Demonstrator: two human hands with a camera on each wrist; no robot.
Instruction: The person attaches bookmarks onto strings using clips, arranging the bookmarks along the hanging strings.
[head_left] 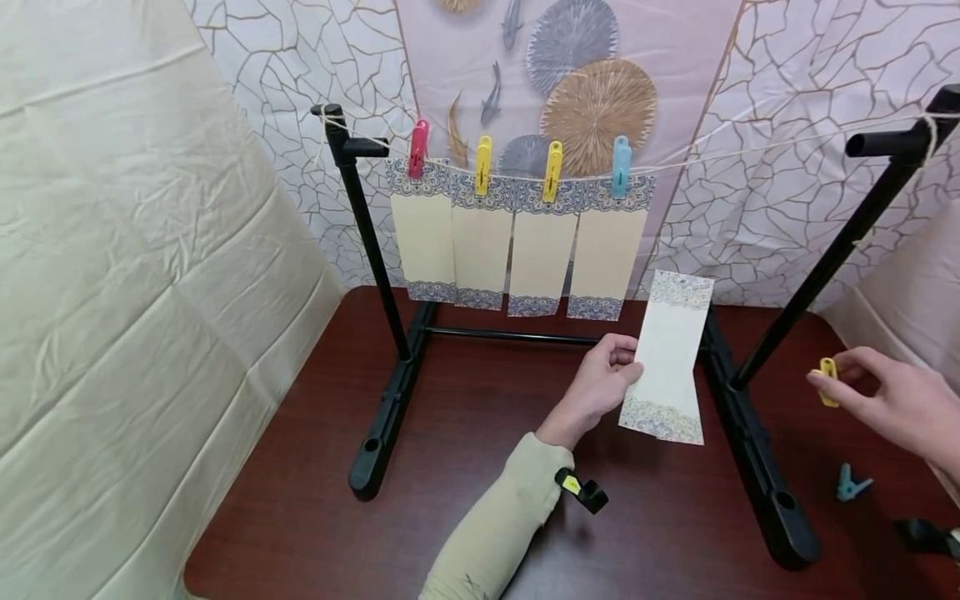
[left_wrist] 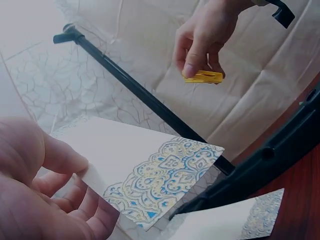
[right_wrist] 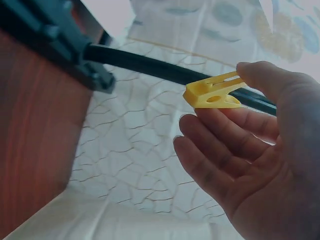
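My left hand (head_left: 600,375) pinches a cream paper card (head_left: 667,346) with patterned bands at both ends by its left edge, above the table in front of the rack. The lower end spreads into two overlapping edges; in the left wrist view a second patterned end (left_wrist: 262,212) shows below the first. Off to the right, my right hand (head_left: 892,400) holds a yellow clothespin (right_wrist: 212,95) between thumb and fingers, its handles toward the thumb. Four similar cards (head_left: 480,242) hang side by side on a string, under a red, two yellow and a blue clothespin (head_left: 621,167).
A black rack (head_left: 378,442) stands on the dark red-brown table (head_left: 285,500), with the string (head_left: 787,146) tied between its two posts. A small blue-green clothespin (head_left: 852,483) lies on the table at right, outside the rack's right foot (head_left: 765,492). Patterned cloth hangs behind.
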